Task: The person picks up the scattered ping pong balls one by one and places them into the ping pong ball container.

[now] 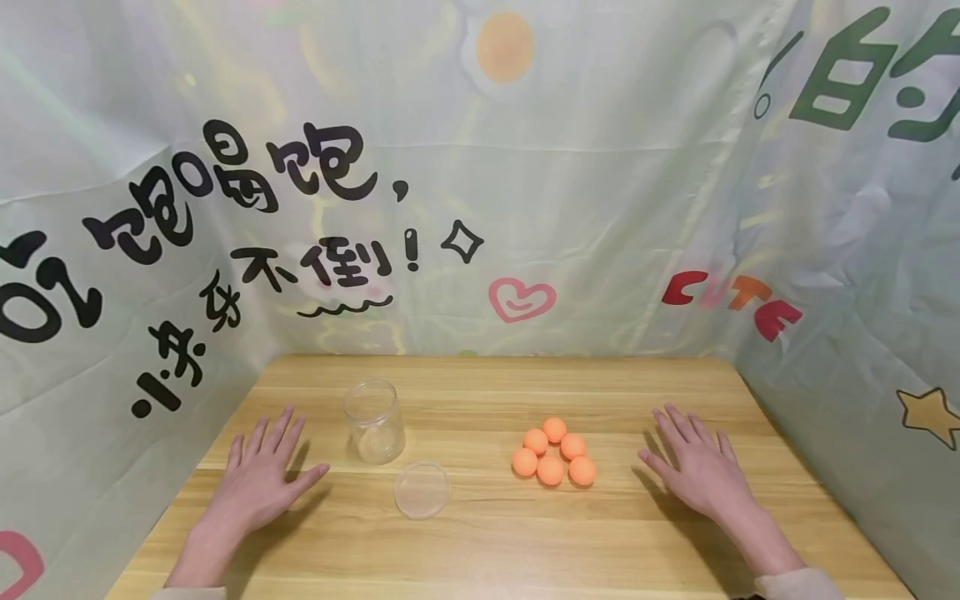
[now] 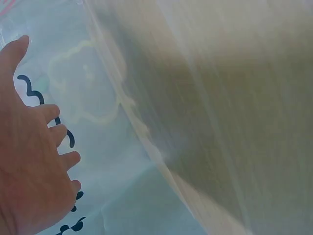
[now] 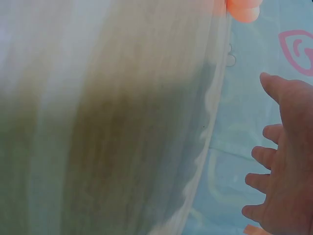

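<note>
In the head view my left hand [image 1: 258, 479] is spread at the left of the table, fingers straight, holding nothing. Just right of it stands a clear, open-topped jar [image 1: 378, 425]. A round transparent lid [image 1: 422, 490] lies flat in front of the jar. Several orange balls [image 1: 551, 471], like ping-pong balls, sit grouped right of the middle. My right hand [image 1: 701, 467] is spread at the right, apart from the balls and holding nothing. In the wrist views the left hand [image 2: 34, 156] and right hand [image 3: 288, 156] show straight fingers, with shadows on the wood.
The wooden table [image 1: 480, 550] runs back to a pale printed curtain [image 1: 600, 208], which also hangs along the left and right sides. Black lettering and a pink heart [image 1: 522, 300] are printed on the cloth.
</note>
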### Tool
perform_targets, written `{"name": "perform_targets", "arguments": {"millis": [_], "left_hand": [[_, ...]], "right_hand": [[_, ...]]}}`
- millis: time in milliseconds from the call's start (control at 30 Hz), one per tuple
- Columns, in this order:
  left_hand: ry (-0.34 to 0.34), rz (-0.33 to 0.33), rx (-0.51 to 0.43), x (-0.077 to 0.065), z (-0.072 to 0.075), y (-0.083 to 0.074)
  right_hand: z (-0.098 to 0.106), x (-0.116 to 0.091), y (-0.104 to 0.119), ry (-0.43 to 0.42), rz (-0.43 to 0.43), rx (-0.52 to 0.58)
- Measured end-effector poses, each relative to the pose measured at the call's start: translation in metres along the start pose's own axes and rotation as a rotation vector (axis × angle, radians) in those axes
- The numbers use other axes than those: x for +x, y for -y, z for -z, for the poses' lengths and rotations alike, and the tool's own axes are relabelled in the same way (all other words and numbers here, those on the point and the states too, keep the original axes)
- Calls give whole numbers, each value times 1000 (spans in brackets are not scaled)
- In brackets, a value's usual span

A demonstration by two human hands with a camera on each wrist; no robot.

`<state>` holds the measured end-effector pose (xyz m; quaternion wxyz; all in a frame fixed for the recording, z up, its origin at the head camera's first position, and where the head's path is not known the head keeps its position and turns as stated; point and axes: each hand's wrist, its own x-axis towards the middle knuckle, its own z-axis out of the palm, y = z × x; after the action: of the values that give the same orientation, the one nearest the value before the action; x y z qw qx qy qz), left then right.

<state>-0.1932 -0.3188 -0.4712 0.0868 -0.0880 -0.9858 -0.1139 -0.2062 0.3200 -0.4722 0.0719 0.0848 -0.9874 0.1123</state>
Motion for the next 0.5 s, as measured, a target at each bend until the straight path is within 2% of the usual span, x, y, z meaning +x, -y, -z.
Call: {"name": "perform_targets", "arguments": {"millis": [500], "left_hand": [[-64,-41,5,7,4,-5]], "right_hand": [[1,-1,9,-77,16,39]]}}
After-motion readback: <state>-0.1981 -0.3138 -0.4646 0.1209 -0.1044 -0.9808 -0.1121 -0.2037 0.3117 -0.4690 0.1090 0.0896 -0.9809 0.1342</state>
